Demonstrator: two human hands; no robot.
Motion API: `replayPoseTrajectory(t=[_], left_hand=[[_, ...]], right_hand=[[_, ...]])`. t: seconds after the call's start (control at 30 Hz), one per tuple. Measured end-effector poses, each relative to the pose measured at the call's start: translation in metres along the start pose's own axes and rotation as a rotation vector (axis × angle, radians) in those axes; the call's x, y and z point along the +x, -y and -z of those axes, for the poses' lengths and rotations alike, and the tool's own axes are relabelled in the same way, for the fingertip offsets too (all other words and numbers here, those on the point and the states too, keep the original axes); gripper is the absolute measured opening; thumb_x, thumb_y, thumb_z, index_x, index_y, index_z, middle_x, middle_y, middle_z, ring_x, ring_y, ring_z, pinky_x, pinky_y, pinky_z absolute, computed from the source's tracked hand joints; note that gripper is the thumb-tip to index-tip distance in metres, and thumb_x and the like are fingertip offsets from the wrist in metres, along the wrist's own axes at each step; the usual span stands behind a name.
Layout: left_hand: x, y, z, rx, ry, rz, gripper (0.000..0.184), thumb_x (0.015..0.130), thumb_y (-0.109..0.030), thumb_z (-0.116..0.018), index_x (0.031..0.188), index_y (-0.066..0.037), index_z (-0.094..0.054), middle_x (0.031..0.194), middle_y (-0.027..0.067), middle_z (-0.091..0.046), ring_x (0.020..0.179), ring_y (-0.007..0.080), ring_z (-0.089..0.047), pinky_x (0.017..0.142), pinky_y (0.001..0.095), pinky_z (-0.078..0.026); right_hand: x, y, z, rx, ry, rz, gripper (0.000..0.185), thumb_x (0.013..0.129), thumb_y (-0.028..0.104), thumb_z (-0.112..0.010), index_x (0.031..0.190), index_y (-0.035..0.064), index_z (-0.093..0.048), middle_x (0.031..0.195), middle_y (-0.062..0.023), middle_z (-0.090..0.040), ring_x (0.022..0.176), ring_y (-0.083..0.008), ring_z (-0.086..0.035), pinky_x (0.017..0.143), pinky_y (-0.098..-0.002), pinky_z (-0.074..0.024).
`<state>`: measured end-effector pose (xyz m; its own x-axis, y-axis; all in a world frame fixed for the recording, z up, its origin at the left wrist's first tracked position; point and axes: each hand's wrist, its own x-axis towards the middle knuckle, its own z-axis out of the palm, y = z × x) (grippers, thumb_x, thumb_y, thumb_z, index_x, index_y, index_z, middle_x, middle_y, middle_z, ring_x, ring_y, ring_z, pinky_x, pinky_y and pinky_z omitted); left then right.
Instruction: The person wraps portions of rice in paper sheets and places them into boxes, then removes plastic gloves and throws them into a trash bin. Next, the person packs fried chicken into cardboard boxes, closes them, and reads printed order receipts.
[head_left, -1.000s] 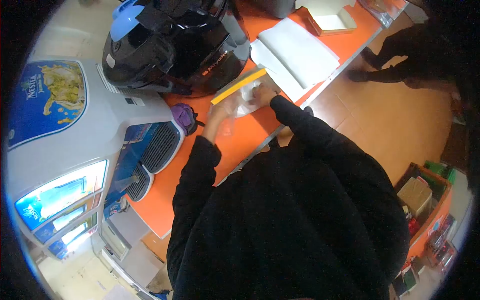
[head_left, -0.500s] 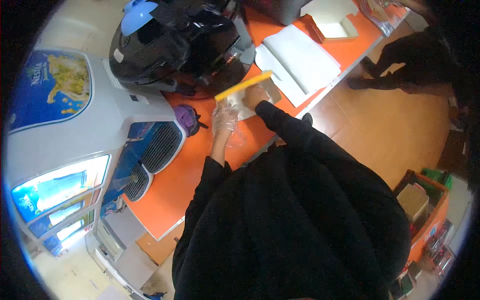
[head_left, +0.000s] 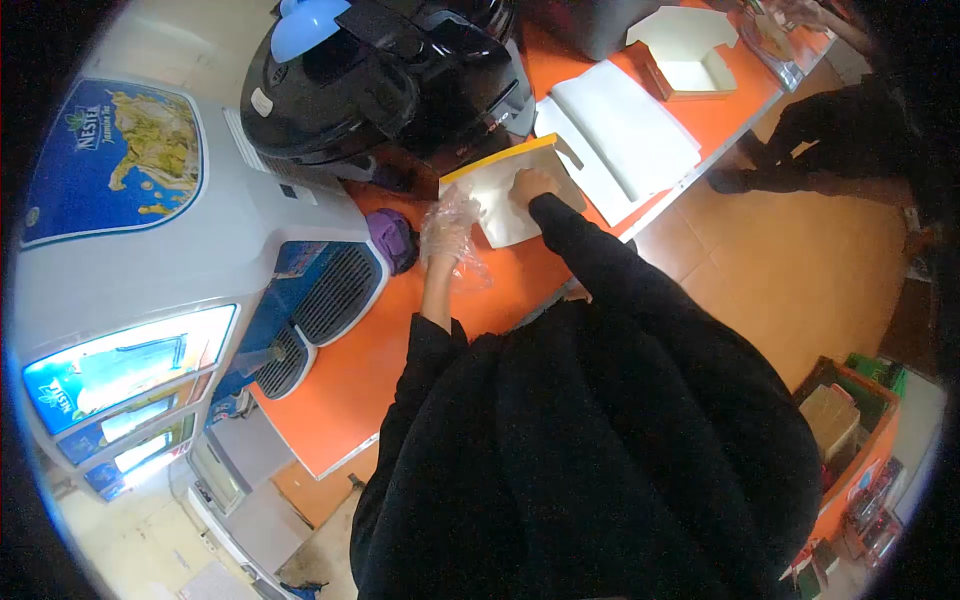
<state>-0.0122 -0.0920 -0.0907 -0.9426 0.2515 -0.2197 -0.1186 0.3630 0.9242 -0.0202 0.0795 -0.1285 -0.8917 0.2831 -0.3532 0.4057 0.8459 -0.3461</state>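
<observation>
A partly folded cardboard box [head_left: 500, 219] lies on the orange counter, pale inside, with a yellow strip along its raised far wall. My left hand [head_left: 449, 236], in a loose clear plastic glove, grips the box's left side. Crinkled plastic blurs the outline of its fingers. My bare right hand [head_left: 533, 187] is curled into a fist against the inside of the box, towards its right end. Whether anything is in that fist is hidden.
White paper sheets [head_left: 625, 135] and an open box [head_left: 695, 76] lie farther along the counter [head_left: 335, 400]. Black cookers [head_left: 340, 95] stand beyond my hands. At left is a drink dispenser [head_left: 225, 200], with a purple cloth [head_left: 392, 240] beside it. Another person's dark-clothed legs [head_left: 830, 135] show at right.
The view has shifted slightly. The box's yellow-edged wall now leans farther back, showing more of the inside, and a folded flap shows at its right end. Both hands stay at the box.
</observation>
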Motion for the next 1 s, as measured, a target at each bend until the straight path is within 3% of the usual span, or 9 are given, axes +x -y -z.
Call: replayPoseTrajectory(t=[0.3,0.37,0.47,0.53,0.67,0.73,0.8,0.9,1.0], left_hand=[[0.005,-0.004,-0.048,0.927,0.003,-0.236,0.029,0.076,-0.019,-0.043,0.099,-0.005,-0.054,0.094,0.0147,-0.057,0.087,0.0276,-0.054,0.078,0.0332,-0.042],[0.018,-0.006,-0.057,0.995,0.056,-0.007,0.031,0.077,-0.021,-0.041,0.102,-0.005,-0.053,0.1,0.0146,-0.054,0.092,0.0278,-0.052,0.081,0.0337,-0.04],[0.023,-0.004,-0.071,1.107,0.135,0.216,0.035,0.08,-0.024,-0.038,0.108,-0.005,-0.049,0.111,0.0144,-0.048,0.103,0.0271,-0.046,0.087,0.0343,-0.035],[0.027,0.015,-0.076,1.16,0.159,0.202,0.038,0.081,-0.026,-0.037,0.111,-0.005,-0.046,0.116,0.0142,-0.045,0.108,0.0263,-0.042,0.091,0.0345,-0.031],[0.007,0.011,-0.075,0.73,-0.224,-0.195,0.035,0.08,-0.031,-0.039,0.103,-0.006,-0.051,0.111,0.0142,-0.049,0.094,0.0292,-0.051,0.079,0.0402,-0.04],[0.007,0.006,-0.065,0.99,-0.136,-0.147,0.029,0.081,-0.026,-0.04,0.1,-0.006,-0.052,0.103,0.0124,-0.053,0.089,0.0292,-0.052,0.076,0.0381,-0.042],[-0.009,-0.01,-0.06,1.034,-0.236,-0.374,0.026,0.082,-0.022,-0.039,0.097,-0.005,-0.052,0.097,0.014,-0.054,0.085,0.0289,-0.052,0.072,0.0368,-0.043],[-0.019,-0.017,-0.067,-0.045,-0.092,-0.19,0.027,0.082,-0.017,-0.036,0.098,0.0,-0.049,0.102,0.0187,-0.05,0.086,0.0311,-0.052,0.074,0.0373,-0.043],[-0.004,0.024,-0.064,0.898,-0.172,-0.761,0.019,0.079,-0.017,-0.046,0.087,-0.002,-0.054,0.088,0.0166,-0.056,0.079,0.0251,-0.055,0.066,0.0345,-0.044]], right_hand=[[0.018,-0.033,0.02,-0.076,0.244,0.31,0.022,0.059,0.021,-0.051,0.065,0.0027,-0.061,0.065,-0.0161,-0.059,0.063,-0.0295,-0.057,0.061,-0.0362,-0.0441],[0.022,-0.036,0.012,-0.099,0.239,0.346,0.021,0.059,0.02,-0.051,0.064,0.0025,-0.061,0.066,-0.0161,-0.059,0.063,-0.0294,-0.057,0.061,-0.0357,-0.0436],[0.042,-0.055,-0.03,-0.267,0.267,0.373,0.03,0.065,0.027,-0.051,0.084,0.0057,-0.061,0.09,-0.0144,-0.058,0.085,-0.0272,-0.055,0.076,-0.0338,-0.0405],[0.076,-0.089,-0.093,0.409,0.119,0.525,0.04,0.07,0.035,-0.048,0.101,0.0106,-0.054,0.109,-0.0099,-0.05,0.101,-0.0242,-0.046,0.087,-0.0337,-0.0326],[0.062,-0.082,-0.097,-0.097,-0.538,0.661,0.043,0.072,0.04,-0.051,0.097,0.0047,-0.056,0.098,-0.0108,-0.057,0.092,-0.0233,-0.053,0.083,-0.0334,-0.0392],[0.022,-0.035,0.002,-0.413,0.235,0.359,0.036,0.074,0.038,-0.043,0.1,0.0165,-0.056,0.105,-0.0037,-0.054,0.101,-0.025,-0.047,0.09,-0.0358,-0.0306],[0.023,-0.044,-0.018,-0.106,0.21,0.291,0.029,0.072,0.033,-0.044,0.09,0.0156,-0.059,0.093,-0.0035,-0.059,0.093,-0.027,-0.051,0.086,-0.0355,-0.0336],[0.039,-0.061,-0.056,0.156,-0.1,0.451,0.042,0.074,0.042,-0.047,0.107,0.0167,-0.051,0.113,-0.0056,-0.049,0.106,-0.0227,-0.043,0.093,-0.035,-0.0277],[0.053,-0.077,-0.067,0.523,0.119,0.484,0.05,0.074,0.046,-0.047,0.113,0.0152,-0.046,0.118,-0.0054,-0.044,0.108,-0.022,-0.04,0.094,-0.0336,-0.0259]])
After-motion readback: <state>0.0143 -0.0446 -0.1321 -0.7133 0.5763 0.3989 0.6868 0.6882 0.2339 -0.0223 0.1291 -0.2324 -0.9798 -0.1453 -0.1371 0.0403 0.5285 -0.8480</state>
